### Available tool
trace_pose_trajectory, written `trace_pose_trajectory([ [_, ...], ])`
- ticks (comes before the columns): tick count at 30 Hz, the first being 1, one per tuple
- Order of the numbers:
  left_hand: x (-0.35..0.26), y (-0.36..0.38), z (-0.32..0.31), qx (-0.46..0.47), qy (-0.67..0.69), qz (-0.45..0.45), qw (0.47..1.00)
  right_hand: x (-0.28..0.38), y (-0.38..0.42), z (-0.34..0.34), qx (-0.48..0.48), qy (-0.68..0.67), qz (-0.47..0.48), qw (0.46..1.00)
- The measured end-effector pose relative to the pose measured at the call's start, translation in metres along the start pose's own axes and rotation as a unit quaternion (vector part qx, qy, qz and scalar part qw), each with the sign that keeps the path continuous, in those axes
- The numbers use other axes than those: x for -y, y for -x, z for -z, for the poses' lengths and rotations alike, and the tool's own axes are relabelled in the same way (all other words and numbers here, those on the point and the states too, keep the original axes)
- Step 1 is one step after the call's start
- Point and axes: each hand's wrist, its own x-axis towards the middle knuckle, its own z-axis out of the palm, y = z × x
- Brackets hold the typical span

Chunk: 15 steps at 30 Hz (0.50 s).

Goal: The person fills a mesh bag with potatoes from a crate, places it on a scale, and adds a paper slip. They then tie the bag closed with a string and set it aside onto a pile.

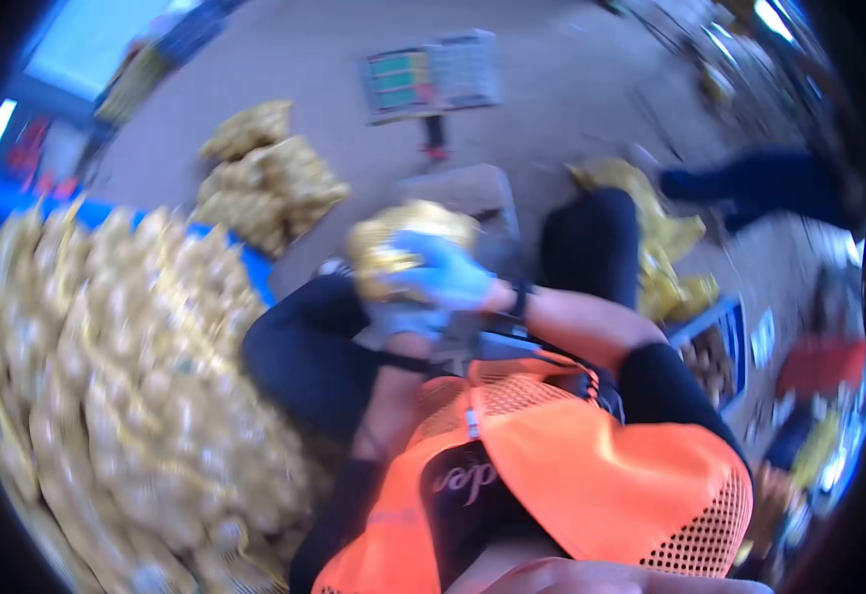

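Observation:
A filled yellow net bag (415,220) is in front of me between my knees, blurred by motion. My right hand (445,269), in a light blue glove, is closed on its near side. Below it, my left hand (408,322), in a greyish glove, is against the bottom of the bag, its fingers partly hidden. Just beyond the bag is the grey platform (497,188) of what looks like a scale. A display panel with green screens (398,79) rises on a post behind it.
Many full net bags of round produce (146,376) are stacked at my left by a blue edge (257,272). More filled bags (269,183) lie ahead. On my right are yellow netting (651,223), a blue crate (735,342) and a dark-clothed person (760,188).

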Motion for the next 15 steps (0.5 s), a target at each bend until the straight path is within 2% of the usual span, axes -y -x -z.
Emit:
trace_pose_trajectory([
  [2,-0.011,0.006,-0.041,0.008,-0.132,-0.072,0.989,0.056,-0.019,-0.015,0.029,-0.205,-0.031,0.978],
  [3,-0.017,0.002,-0.064,0.018,-0.172,-0.094,0.98,0.05,-0.031,-0.039,-0.004,-0.118,0.045,0.992],
  [4,-0.022,-0.008,-0.087,0.031,-0.216,-0.123,0.968,0.06,-0.045,-0.048,-0.045,-0.106,0.199,0.973],
  [6,-0.025,-0.028,-0.141,0.075,-0.279,-0.183,0.94,0.092,-0.049,-0.027,0.092,-0.143,0.223,0.96],
  [8,-0.025,-0.049,-0.19,0.118,-0.328,-0.235,0.907,0.113,-0.045,0.002,0.043,-0.117,0.28,0.952],
  [9,-0.024,-0.057,-0.213,0.147,-0.342,-0.264,0.89,0.119,-0.039,0.021,0.063,-0.176,0.191,0.964],
  [10,-0.026,-0.063,-0.229,0.156,-0.357,-0.267,0.881,0.126,-0.033,0.056,0.003,-0.106,0.25,0.962],
  [11,-0.023,-0.068,-0.249,0.168,-0.405,-0.287,0.852,0.119,-0.02,0.086,-0.042,-0.082,0.174,0.98],
  [12,-0.025,-0.073,-0.261,0.18,-0.452,-0.308,0.817,0.109,-0.01,0.114,-0.136,-0.045,0.158,0.977],
  [13,-0.04,-0.079,-0.267,0.177,-0.453,-0.307,0.818,0.089,-0.001,0.147,-0.231,0.008,0.126,0.965],
  [14,-0.059,-0.085,-0.276,0.151,-0.493,-0.287,0.807,0.067,0.012,0.172,-0.336,-0.145,0.03,0.93],
  [15,-0.069,-0.087,-0.279,0.126,-0.532,-0.267,0.794,0.02,0.024,0.21,-0.475,0.105,-0.011,0.874],
])
